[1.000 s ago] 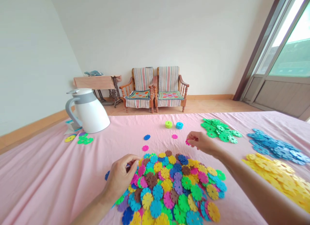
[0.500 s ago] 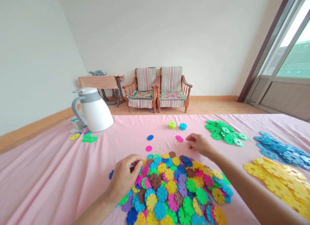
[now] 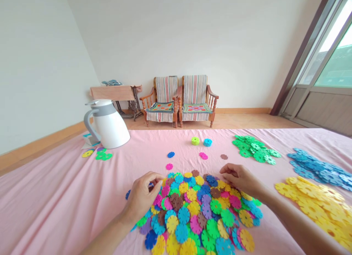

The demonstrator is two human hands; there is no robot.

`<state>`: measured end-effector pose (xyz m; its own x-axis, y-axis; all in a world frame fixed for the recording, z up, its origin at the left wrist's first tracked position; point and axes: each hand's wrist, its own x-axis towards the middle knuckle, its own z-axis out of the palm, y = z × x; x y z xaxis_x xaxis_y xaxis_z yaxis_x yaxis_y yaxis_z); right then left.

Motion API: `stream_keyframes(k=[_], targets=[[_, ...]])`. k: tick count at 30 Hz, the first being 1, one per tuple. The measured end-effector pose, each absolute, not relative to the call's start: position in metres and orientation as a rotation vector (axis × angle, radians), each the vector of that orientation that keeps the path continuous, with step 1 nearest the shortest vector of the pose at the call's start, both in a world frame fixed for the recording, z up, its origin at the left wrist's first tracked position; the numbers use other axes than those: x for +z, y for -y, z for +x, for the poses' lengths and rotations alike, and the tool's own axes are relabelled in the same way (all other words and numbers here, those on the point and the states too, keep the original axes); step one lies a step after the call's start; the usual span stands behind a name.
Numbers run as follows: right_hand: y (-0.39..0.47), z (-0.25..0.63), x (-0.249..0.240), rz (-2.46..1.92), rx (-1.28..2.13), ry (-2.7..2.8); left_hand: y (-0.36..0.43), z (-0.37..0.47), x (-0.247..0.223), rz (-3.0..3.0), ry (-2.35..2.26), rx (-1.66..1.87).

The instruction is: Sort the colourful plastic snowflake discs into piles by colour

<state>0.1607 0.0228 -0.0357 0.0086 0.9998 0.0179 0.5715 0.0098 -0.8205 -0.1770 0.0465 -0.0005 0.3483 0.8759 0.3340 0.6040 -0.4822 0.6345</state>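
Observation:
A pile of mixed-colour notched discs (image 3: 189, 214) lies on the pink cloth. At its left edge is my left hand (image 3: 145, 192), fingers curled together; what they hold, if anything, is hidden. My right hand (image 3: 239, 176) hovers by the pile's upper right edge, fingers bent and slightly apart, with nothing visible in them. Beyond it lies a single brown disc (image 3: 224, 156), right of a pink pair (image 3: 203, 156). A blue disc (image 3: 171, 154) and a pink disc (image 3: 169, 166) lie above the pile, and small lime (image 3: 195, 140) and light blue (image 3: 208, 142) stacks stand farther back.
Green (image 3: 254, 148), blue (image 3: 319, 167) and yellow (image 3: 313, 207) disc heaps lie at the right. A white jug (image 3: 111, 128) stands at the back left, near a few green and yellow discs (image 3: 103, 155). Two chairs (image 3: 194, 101) are beyond the cloth.
My right hand has moved back toward the pile, down and to the right. The brown disc now shows on the cloth where that hand was. My left hand has barely moved.

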Motion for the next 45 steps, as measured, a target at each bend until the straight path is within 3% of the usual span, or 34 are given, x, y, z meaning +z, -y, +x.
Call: stream_keyframes(k=[10, 18, 26, 31, 36, 41, 45], targets=[[-0.019, 0.163, -0.037, -1.555, 0.963, 1.543, -0.041, -0.176, 0.004, 2.429, -1.257, 0.706], [-0.019, 0.164, -0.044, -1.538, 0.875, 1.572, -0.043, -0.176, 0.002, 2.463, -1.259, 0.68], [-0.017, 0.16, -0.041, -1.556, 0.801, 1.583, -0.043, -0.176, 0.001, 2.343, -1.261, 0.812], [-0.004, 0.126, -0.014, -1.503, 0.486, 1.653, -0.033, -0.161, 0.003, 2.355, -1.169, 0.991], [0.02, 0.064, 0.021, -1.423, 0.746, 1.743, -0.013, -0.144, 0.0, 2.529, -1.048, 1.059], [0.022, 0.03, 0.023, -1.423, 0.903, 1.705, -0.007, -0.144, -0.008, 2.666, -0.949, 1.112], [-0.002, 0.043, 0.018, -1.504, 0.774, 1.722, -0.014, -0.149, -0.006, 2.59, -1.074, 1.124]])
